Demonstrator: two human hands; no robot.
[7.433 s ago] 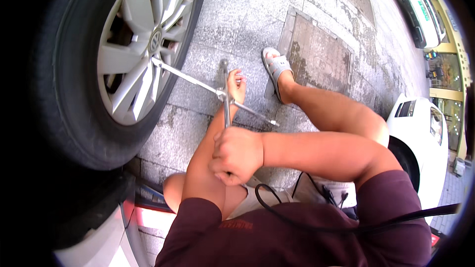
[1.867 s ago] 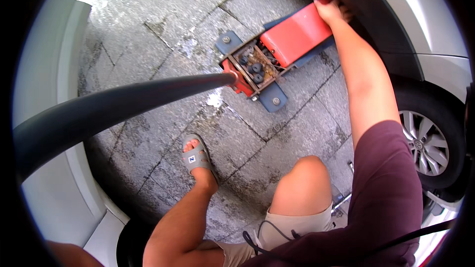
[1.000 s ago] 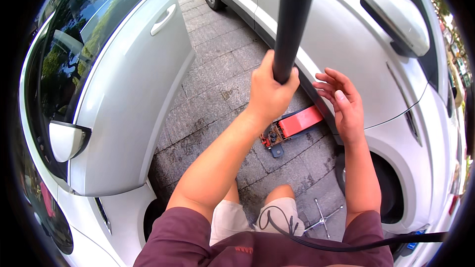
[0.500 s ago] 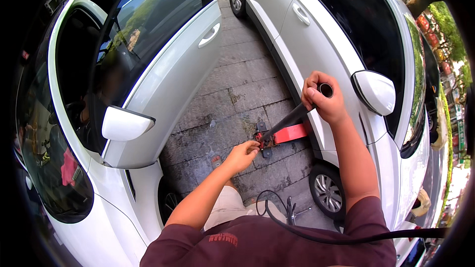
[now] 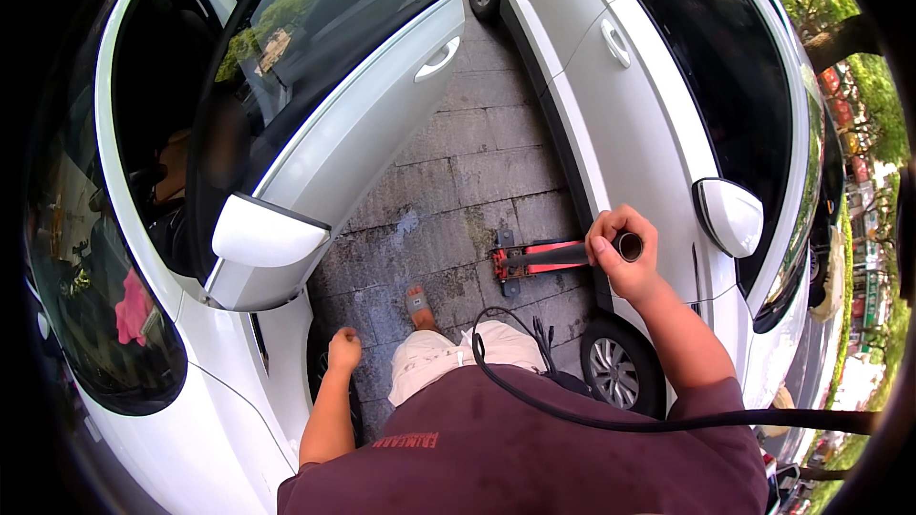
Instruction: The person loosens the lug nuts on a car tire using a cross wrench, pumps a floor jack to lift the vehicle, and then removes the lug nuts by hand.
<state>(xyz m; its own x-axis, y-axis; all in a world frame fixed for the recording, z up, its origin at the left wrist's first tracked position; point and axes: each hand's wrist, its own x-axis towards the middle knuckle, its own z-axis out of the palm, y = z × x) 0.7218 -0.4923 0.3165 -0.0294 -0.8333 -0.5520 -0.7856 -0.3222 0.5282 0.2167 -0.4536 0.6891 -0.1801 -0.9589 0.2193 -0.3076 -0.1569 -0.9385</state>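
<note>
My right hand [image 5: 625,262] is wrapped round the upper end of a dark tubular jack handle [image 5: 565,256], whose hollow end pokes out of my fist. The handle runs down to a red floor jack [image 5: 504,264] on the paving; part of the jack's body reaches under the side of the white car [image 5: 611,124] on my right, behind its wheel [image 5: 622,368]. Away from the jack, my left hand [image 5: 344,350] hangs low beside the other white car [image 5: 219,391], its fingers curled with nothing seen in them.
The left car's front door [image 5: 382,124] stands open into the gap between the cars. Wing mirrors [image 5: 262,236] jut in from both sides. A black cable [image 5: 611,422] crosses in front of my torso. Grey paving slabs [image 5: 448,181] lie between the cars.
My left hand has left the jack's handle base and moved left, back toward my side. My right hand still holds the handle, which now looks lower and nearer in line with the jack.
</note>
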